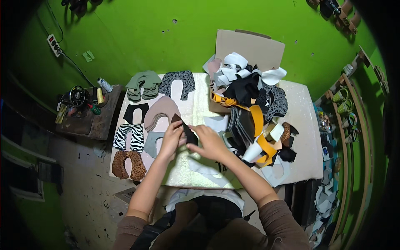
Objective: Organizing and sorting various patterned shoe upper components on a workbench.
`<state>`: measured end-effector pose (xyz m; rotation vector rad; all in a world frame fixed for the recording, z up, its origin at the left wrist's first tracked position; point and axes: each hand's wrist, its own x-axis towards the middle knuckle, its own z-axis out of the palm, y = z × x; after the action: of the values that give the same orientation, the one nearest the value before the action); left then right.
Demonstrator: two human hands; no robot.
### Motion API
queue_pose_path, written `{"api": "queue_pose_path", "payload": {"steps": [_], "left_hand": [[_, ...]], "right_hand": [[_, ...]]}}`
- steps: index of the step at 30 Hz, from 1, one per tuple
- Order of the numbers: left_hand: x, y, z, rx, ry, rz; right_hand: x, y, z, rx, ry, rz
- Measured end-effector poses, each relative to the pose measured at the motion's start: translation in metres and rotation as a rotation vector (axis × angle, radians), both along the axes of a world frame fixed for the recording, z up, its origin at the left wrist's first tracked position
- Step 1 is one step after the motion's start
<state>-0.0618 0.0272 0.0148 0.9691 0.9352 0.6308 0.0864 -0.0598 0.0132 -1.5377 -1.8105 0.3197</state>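
Observation:
A dark, flat, cut piece of material (189,134) is held up over the pale table by my left hand (172,139), its fingers closed on the piece. My right hand (208,142) is at the piece's right side, thumb and fingers apart near its edge. Close to my left hand lie a stack of dusty-pink U-shaped pieces (161,109) and a grey U-shaped piece (152,144). Further left are black (134,110), zebra-striped (121,138) and leopard-print (121,165) U-shaped pieces. Olive-green (143,81) and black-and-grey patterned (177,78) ones lie behind them.
A heap of mixed cut pieces (246,89) spills across the table's right half, before an open cardboard box flap (250,48). A small wooden table (93,125) with thread spools (104,85) stands left. A wooden rack (354,100) holding green sandals (343,107) is at right.

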Motion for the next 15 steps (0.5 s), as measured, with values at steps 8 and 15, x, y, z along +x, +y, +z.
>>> {"api": "queue_pose_path", "payload": {"steps": [8, 15], "left_hand": [[-0.039, -0.004, -0.024, -0.147, -0.072, -0.169], [-0.070, 0.016, -0.017, 0.756, 0.334, -0.366]], "right_hand": [[-0.023, 0.000, -0.037, -0.221, 0.348, -0.064], [-0.037, -0.010, -0.006, -0.309, 0.402, -0.020]]}}
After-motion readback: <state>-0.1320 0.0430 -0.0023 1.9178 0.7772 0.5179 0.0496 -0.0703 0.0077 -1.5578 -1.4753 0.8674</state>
